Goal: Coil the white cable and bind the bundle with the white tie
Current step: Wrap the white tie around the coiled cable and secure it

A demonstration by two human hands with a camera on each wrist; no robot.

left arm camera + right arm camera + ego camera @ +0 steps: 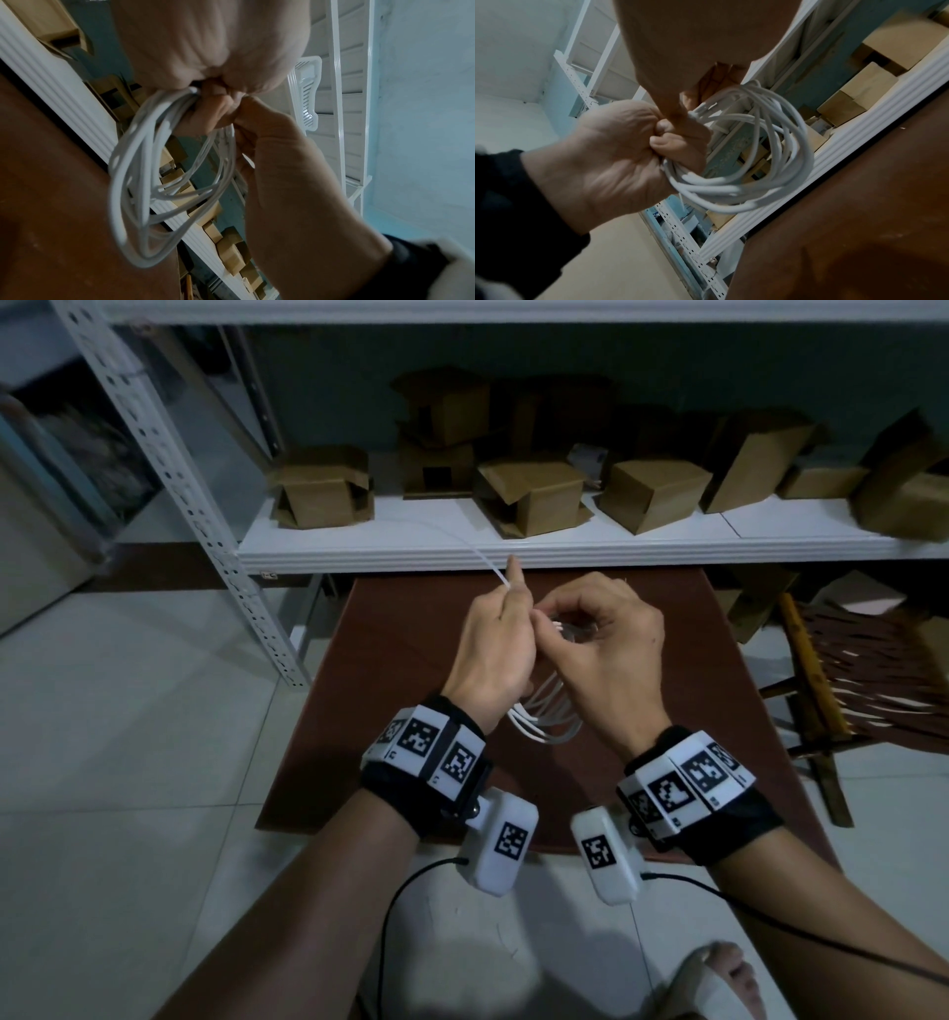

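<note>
The white cable (544,726) is wound into a loose coil of several loops that hangs between my hands above a brown table (400,711). My left hand (493,639) has its fingers curled round one side of the coil (795,152). It also pinches the white tie (477,554), whose thin tail runs up and left toward the shelf. My right hand (606,649) pinches the coil (123,182) close beside the left hand, its thumb reaching down to the bundle. Where the tie wraps the loops is hidden by my fingers.
A white metal shelf (565,546) with several cardboard boxes (323,487) stands just behind the table. Its perforated post (205,505) slants down at the left. A wooden folding chair (847,660) sits to the right. The floor is tiled.
</note>
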